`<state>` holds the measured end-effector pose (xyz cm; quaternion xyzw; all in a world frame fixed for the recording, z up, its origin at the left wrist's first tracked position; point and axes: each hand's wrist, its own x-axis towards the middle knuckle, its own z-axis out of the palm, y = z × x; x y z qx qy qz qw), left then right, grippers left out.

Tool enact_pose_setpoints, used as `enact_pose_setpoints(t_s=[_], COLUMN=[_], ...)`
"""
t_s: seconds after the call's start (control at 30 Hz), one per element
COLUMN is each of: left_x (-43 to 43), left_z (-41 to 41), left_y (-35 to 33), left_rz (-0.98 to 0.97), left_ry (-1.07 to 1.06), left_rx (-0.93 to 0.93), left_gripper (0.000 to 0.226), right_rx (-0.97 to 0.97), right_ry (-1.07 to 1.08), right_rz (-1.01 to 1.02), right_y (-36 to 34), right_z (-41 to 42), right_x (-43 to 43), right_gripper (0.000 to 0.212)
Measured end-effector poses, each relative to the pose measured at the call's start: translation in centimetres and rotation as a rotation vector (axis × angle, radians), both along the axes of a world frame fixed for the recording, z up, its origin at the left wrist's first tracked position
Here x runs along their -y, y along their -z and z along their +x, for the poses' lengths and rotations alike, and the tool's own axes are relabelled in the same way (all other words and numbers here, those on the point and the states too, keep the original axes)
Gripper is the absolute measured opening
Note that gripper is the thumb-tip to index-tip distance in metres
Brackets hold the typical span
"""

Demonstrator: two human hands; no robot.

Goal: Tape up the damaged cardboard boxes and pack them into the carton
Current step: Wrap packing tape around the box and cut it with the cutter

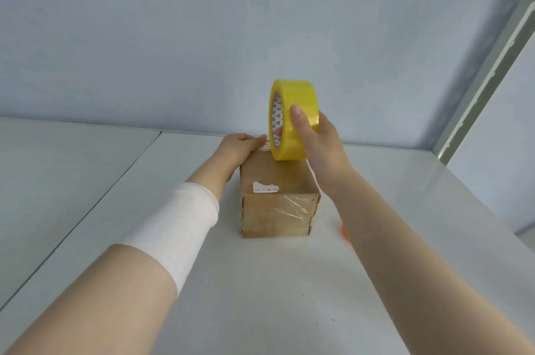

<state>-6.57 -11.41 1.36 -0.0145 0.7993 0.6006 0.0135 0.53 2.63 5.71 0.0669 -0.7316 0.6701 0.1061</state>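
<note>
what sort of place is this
Probably a packing station in a shelving bay: a plain white table, a slotted metal upright on the right, and a cardboard box being sealed from a yellow tape roll.

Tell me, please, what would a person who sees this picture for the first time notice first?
The bright yellow tape roll stands out first, held upright by the right hand at the far end of the cardboard box. The box sits in the middle of the pale table, its near face already covered with shiny clear tape, and the left hand rests on its far top edge.
</note>
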Motion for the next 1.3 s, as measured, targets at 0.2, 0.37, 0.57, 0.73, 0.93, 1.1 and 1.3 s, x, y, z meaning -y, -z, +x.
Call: enact_pose_setpoints(t_s=[0.2, 0.37, 0.57, 0.73, 0.93, 1.1, 1.3], left_x=[-0.3, -0.2, -0.4, -0.5, -0.6, -0.1, 2.8], left_z=[-0.7, -0.8, -0.2, 0.1, 0.0, 2.6, 9.5], left_y=[0.4, 0.8, 0.5, 0.7, 0.8, 0.0, 1.5], left_rz=[0.066, 0.113, 0.102, 0.128, 0.142, -0.155, -0.667], left_ry=[-0.008, -0.024, -0.060, -0.088, -0.078, -0.014, 0.543], left_rx=[0.059, 0.084, 0.096, 0.070, 0.015, -0.223, -0.633], left_gripper=[0.019, 0.016, 0.015, 0.016, 0.013, 0.031, 0.074], right_rx=[0.017, -0.041, -0.005, 0.002, 0.180, 0.290, 0.271], right_ry=[-0.022, -0.116, -0.126, -0.077, 0.011, 0.073, 0.042], right_rz=[0.051, -0.036, -0.066, -0.176, -0.052, -0.121, -0.164], right_y=[0.3, 1.2, 1.3, 1.1, 3.9, 5.2, 5.1], right_z=[1.7, 5.7, 6.6, 10.6, 15.1, 15.4, 15.5], right_x=[-1.0, -2.4, -2.0, -2.9, -2.3, -2.6, -2.2], right_gripper=[0.039, 0.041, 0.048, 0.029, 0.057, 0.061, 0.053])
